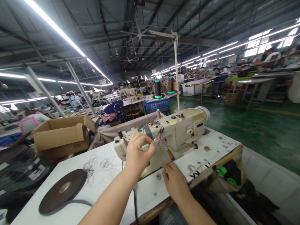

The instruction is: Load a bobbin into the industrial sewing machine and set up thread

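A cream sewing machine (180, 131) stands on a white table (150, 200). My left hand (139, 153) is raised before the machine's arm, thumb and forefinger pinched together; whatever is between them is too small to make out. Low at the machine's bed, my right hand (176, 181) rests on the table with curled fingers, their tips partly hidden. A small round metal disc (158, 176) lies just left of it. Pink-handled thread snips (160, 136) and a wooden-handled tool (170, 154) sit against the machine. A dark roll of strip (63, 191) lies flat at the left.
Loose dark threads (93, 165) lie beside the roll. A cardboard box (62, 134) stands beyond the table's left side. Two dark thread cones (157, 88) sit on a stand (176, 68) behind the machine. A cloth pouch (239, 172) with spools hangs at the right edge. People work in the background.
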Motion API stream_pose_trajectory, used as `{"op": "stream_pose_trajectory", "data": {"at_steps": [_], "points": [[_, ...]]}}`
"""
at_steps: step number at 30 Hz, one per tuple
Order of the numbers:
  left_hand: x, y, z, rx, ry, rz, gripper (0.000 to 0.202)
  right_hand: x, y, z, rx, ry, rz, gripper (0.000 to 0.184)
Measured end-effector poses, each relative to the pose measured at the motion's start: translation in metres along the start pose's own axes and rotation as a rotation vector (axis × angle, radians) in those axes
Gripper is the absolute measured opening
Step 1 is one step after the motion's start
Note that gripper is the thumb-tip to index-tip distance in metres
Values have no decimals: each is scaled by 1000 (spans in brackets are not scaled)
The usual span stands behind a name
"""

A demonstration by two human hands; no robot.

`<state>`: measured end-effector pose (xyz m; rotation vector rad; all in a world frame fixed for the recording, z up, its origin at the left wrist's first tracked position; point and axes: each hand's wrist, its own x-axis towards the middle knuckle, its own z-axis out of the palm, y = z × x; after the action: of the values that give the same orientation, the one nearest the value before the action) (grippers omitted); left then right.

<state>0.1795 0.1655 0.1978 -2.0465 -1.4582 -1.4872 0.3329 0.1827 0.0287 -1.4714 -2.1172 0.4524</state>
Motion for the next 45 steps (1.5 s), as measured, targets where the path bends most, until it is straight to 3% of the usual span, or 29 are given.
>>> {"op": "stream_pose_trajectory", "data": {"at_steps": [4,9,12,21,28,45], "points": [[35,-9,16,138,3,19,14,-3,1,10,-61,118,-81,28],[67,-21,34,274,-25,-44,11,-14,-6,7,-79,424,-232,32],[79,-28,43,333,-37,-59,12,-17,-7,6,-31,488,-290,30],[88,-40,57,430,-55,-8,13,-16,2,16,81,527,-353,26],[84,-39,56,463,-53,32,12,-17,5,21,121,491,-323,35],[85,-40,55,556,-64,79,12,-15,9,29,81,496,-304,34]]}}
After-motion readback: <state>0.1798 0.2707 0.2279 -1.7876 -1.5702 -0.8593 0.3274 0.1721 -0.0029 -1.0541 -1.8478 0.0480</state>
